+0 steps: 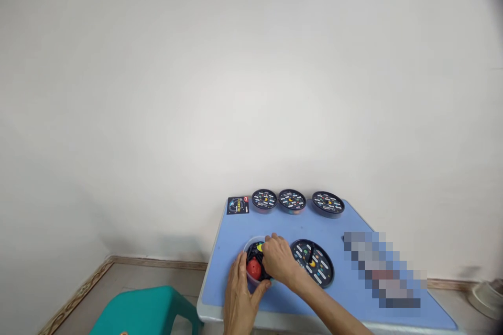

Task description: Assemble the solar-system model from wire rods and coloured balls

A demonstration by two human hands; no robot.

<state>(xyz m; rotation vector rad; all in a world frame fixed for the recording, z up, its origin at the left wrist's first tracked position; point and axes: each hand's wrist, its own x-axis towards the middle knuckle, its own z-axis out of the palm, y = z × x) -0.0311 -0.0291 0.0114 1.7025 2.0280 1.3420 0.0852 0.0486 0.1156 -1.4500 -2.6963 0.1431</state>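
Note:
A clear round tub (pixel 247 249) stands near the left front of the blue tabletop. Inside it lie a red ball-like piece (pixel 253 269), a yellow piece (pixel 259 247) and black parts. My left hand (pixel 239 293) is wrapped round the tub's near left side, thumb at the front. My right hand (pixel 277 257) reaches over the tub's right side with its fingers curled down into it; whatever they grip is hidden. Just right of the tub, a black round lid (pixel 320 272) printed with planets lies face up, with a black stick-like part (pixel 312 253) on it.
Along the back of the blue table (pixel 251 230) are a black printed card (pixel 238 205) and three closed tubs with black lids (pixel 264 199). A blurred-out object (pixel 381 272) lies at the right. A green stool (pixel 137 311) stands left of the table, and a white wall rises behind.

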